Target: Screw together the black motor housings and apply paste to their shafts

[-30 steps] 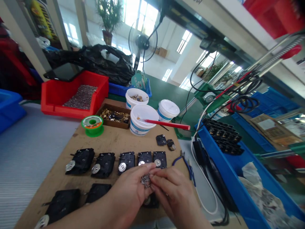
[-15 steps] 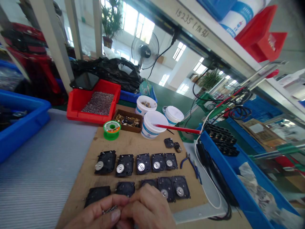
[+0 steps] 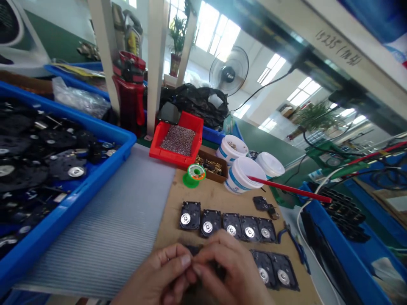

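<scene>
My left hand (image 3: 165, 271) and my right hand (image 3: 229, 267) meet at the lower middle, thumbs and fingertips pinched together. What sits between the fingertips is too small or hidden to make out. Just beyond them, a row of black square modules with silver discs (image 3: 210, 222) lies on the brown board (image 3: 171, 212). More such modules (image 3: 282, 271) lie to the right of my right hand, and a dark part shows partly behind my fingers.
A blue bin of black parts (image 3: 124, 148) is at left. Behind the board stand a red tray (image 3: 199, 140), a green spool (image 3: 190, 180), a box of brass parts (image 3: 222, 176) and white tubs (image 3: 237, 182). Blue-handled pliers (image 3: 297, 245) lie right, by another blue bin (image 3: 324, 237).
The view has swung left, bringing the left bin's parts into sight. Both hands stay together; the small metal pieces seen in my left hand earlier no longer show.
</scene>
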The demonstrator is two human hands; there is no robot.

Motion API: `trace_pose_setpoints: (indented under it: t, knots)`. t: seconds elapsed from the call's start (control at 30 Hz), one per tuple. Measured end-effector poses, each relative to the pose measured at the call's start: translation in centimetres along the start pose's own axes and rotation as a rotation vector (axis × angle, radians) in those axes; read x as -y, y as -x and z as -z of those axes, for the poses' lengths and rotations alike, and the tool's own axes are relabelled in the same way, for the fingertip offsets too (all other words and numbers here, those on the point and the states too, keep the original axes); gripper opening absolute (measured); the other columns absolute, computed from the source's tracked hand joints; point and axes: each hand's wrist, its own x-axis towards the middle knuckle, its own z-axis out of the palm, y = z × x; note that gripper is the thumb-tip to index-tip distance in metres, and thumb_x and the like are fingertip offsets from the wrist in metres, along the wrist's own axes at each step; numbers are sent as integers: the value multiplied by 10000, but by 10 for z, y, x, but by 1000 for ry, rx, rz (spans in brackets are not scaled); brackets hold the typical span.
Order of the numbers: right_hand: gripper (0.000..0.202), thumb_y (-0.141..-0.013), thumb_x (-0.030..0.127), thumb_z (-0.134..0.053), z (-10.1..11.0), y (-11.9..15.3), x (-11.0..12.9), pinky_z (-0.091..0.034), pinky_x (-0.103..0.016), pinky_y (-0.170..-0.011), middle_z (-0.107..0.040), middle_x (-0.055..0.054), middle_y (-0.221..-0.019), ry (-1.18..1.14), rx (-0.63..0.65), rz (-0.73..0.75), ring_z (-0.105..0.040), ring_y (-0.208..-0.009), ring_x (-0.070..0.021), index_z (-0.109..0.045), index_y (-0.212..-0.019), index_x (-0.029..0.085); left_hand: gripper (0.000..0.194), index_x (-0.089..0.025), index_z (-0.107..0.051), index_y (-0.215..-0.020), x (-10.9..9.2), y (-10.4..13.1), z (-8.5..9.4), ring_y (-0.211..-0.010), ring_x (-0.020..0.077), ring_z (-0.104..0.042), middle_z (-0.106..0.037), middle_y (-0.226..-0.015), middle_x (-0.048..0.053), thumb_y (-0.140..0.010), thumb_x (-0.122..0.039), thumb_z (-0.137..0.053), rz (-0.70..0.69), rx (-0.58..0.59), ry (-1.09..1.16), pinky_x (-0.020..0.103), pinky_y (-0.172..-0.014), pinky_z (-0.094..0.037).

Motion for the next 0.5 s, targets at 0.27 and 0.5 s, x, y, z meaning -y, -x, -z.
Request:
trace_pose_setpoints:
  t: [0.27,0.5]
  knots:
    - [159,-790,34,-643,-17,-28,-40,-427,-257,-641,-607,-12,-753,211,185,-290,-599,-724,-169,-669,-749,186,282,-74,-736,-823,-41,-38,4,-910,197,-697,-738,-955,151,-919,-58,-471,-228,-168,277,292,-852,-556]
    - [160,-787,31,-633,-20,-39,-36,-410,-248,-620,-582,-3,-748,305,332,-346,-591,-690,-160,-663,-748,184,266,-64,-740,-855,-35,-42,3,-952,235,-705,-750,-980,160,-918,-75,-482,-201,-100,283,320,-895,-550]
